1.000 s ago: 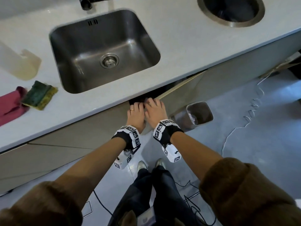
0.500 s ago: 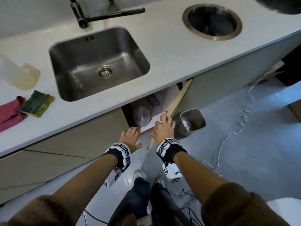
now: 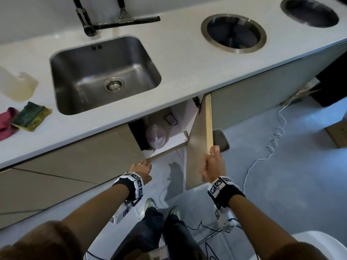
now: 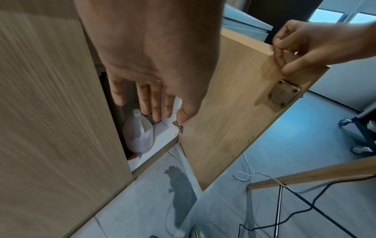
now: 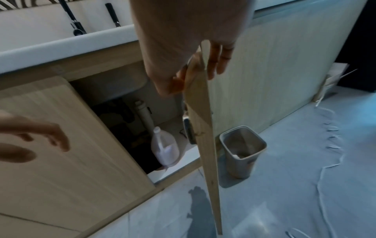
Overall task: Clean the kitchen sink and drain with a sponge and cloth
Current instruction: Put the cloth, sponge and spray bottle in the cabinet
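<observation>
Under white countertop (image 3: 184, 59), right hand (image 3: 213, 162) clamped on flat wood-grain door (image 3: 197, 147); left hand (image 3: 141, 170) slack-fingered.

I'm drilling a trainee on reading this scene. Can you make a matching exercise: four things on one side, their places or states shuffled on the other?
Things:
1. sponge
2. jug
3. cabinet door
4. left hand

Places or states:
A. inside the open cabinet under the sink
B. swung open, its edge in the right hand's grip
C. on the countertop, left of the sink
D. open, holding nothing, near the cabinet opening

Pairs: 1-C, 2-A, 3-B, 4-D
</observation>
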